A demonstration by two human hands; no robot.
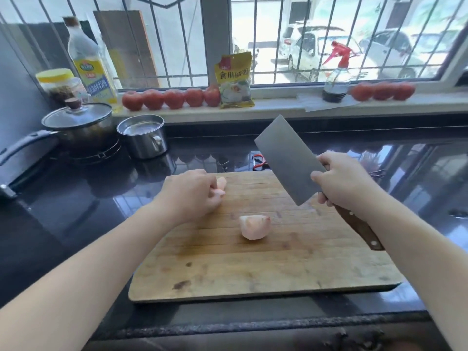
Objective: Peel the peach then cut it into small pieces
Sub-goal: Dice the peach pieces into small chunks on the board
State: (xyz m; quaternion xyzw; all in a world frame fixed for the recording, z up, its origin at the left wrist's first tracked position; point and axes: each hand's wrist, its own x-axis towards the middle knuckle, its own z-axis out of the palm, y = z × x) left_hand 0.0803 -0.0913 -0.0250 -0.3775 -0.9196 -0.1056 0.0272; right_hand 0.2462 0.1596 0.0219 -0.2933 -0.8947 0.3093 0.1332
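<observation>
One peeled peach piece (255, 227) lies alone mid cutting board (253, 269); another peach chunk (220, 186) peeks from under your left hand (192, 192), whose curled fingers hide most of it. Your right hand (348, 182) grips the cleaver (288, 158) raised above the board, its handle partly covered.

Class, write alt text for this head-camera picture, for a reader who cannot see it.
A person's right hand holds a cleaver raised above a wooden cutting board, while the left hand grips a peeled peach piece at the board's far edge. Another peeled piece lies mid-board; tomatoes line the windowsill.
</observation>
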